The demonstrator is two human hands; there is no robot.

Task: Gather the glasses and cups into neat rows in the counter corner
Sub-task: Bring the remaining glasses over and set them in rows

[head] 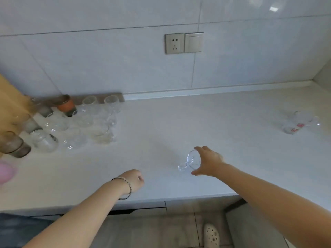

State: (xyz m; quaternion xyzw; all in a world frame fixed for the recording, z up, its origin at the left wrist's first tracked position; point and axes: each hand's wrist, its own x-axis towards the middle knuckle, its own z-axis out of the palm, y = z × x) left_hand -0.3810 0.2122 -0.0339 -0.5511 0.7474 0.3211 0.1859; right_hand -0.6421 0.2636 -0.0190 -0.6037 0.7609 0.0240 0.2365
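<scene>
My right hand point(208, 161) grips a small clear glass cup with a handle point(191, 161) just above the white counter point(179, 126), near its front edge. My left hand point(134, 179) is closed into a loose fist over the counter's front, holding nothing, a bracelet on its wrist. Several clear glasses point(100, 119) stand in rows at the far left by the wall, with an orange-banded glass point(65, 104) and dark grey tumblers point(16, 144) among them. Two clear cups, one with red print point(295, 125), sit apart at the far right.
A wooden board point(10, 108) leans over the left end of the rows. A pink object point(6, 171) is at the left edge. A socket and switch point(184, 42) sit on the tiled wall. The counter's front edge runs just below my hands.
</scene>
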